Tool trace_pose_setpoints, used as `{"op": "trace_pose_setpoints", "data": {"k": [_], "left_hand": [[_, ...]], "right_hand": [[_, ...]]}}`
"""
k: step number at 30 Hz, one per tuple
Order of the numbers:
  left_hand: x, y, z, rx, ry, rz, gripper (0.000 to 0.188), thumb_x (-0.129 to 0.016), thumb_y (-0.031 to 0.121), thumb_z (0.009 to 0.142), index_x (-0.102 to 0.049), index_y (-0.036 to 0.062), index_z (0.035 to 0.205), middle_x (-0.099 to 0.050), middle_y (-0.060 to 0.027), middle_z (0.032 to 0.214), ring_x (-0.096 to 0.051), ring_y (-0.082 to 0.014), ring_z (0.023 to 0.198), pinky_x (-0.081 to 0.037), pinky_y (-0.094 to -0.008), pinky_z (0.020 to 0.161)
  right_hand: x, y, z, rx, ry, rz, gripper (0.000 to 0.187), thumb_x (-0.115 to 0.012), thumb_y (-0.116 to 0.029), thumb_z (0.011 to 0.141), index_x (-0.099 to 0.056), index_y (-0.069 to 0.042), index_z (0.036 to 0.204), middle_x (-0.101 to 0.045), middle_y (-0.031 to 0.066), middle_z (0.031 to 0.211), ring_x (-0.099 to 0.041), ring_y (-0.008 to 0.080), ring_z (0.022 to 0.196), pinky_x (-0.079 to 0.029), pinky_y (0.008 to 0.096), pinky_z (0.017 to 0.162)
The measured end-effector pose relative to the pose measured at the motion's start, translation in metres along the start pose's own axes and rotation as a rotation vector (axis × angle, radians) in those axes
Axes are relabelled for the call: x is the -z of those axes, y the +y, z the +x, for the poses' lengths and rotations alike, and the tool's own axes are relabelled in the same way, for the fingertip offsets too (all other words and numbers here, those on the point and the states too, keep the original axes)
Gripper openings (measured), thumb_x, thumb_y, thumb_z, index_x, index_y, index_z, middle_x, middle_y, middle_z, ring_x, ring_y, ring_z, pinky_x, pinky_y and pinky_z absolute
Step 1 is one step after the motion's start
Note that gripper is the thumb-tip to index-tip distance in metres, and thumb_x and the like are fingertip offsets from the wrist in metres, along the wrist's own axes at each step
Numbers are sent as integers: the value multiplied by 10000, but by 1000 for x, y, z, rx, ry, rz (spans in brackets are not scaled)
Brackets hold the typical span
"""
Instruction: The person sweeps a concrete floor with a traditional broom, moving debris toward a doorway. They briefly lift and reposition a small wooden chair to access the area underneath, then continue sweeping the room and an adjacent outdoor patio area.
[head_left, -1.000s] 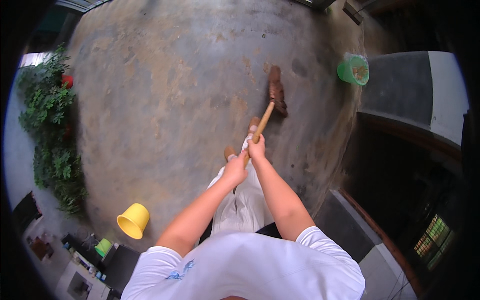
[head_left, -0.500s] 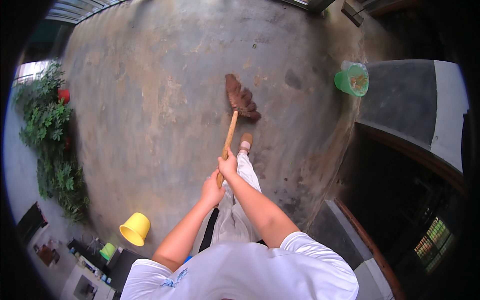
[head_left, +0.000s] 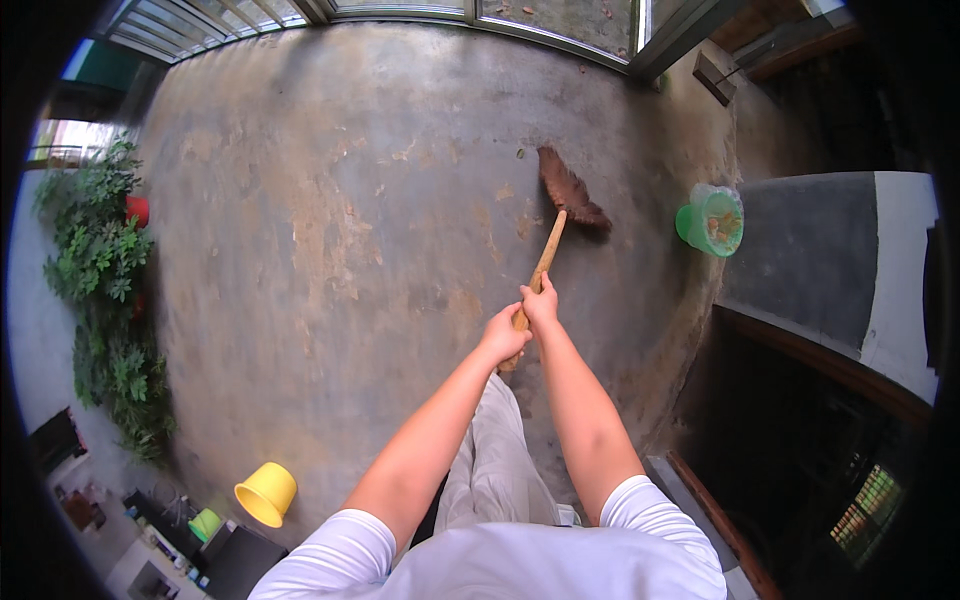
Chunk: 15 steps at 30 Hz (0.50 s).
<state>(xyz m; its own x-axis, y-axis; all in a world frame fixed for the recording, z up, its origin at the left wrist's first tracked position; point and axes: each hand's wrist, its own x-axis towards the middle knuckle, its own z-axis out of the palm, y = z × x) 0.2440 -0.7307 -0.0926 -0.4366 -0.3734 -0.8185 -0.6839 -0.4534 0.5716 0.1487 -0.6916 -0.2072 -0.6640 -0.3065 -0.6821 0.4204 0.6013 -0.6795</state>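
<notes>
A broom (head_left: 568, 190) with a reddish-brown bristle head and a wooden handle reaches out ahead of me, its bristles on the worn concrete floor (head_left: 330, 300). Both my hands are wrapped round the handle. My left hand (head_left: 504, 335) grips it lower, near the end closest to my body. Just above it, my right hand (head_left: 540, 303) holds the same handle. A small leaf-like bit (head_left: 519, 153) lies on the floor to the left of the bristles.
To the right stands a green bin (head_left: 712, 220) with a clear liner and litter inside, beside a grey wall panel (head_left: 800, 260). A yellow bucket (head_left: 266, 494) is at lower left. Leafy plants (head_left: 105, 270) line the left side. A glass door frame (head_left: 480, 15) crosses the far edge.
The broom and both hands have swung to the right, bringing the bristles closer to the green bin. My view has shifted, so more of the far door frame shows.
</notes>
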Motion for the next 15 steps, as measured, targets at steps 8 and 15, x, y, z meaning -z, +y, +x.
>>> {"op": "trace_pose_setpoints", "data": {"k": [8,15], "left_hand": [[46,-54,-38,52,221,111,639,-655,152,644,-436,61,1238,-587,-190,1062,-572,-303,991,-454,-353,835],[103,-86,-160,-122,295,307,620,-609,51,679,-384,14,1255,-603,-186,952,-609,-289,841,-485,-346,723]], "right_hand": [[-73,-3,-63,9,-213,-447,668,-628,-109,685,-382,-23,1301,-522,198,1194,-551,263,1054,-432,303,887],[-113,42,-193,-10,-228,-33,662,-589,-74,705,-353,-13,1320,-593,193,1042,-596,221,885,-467,294,763]]}}
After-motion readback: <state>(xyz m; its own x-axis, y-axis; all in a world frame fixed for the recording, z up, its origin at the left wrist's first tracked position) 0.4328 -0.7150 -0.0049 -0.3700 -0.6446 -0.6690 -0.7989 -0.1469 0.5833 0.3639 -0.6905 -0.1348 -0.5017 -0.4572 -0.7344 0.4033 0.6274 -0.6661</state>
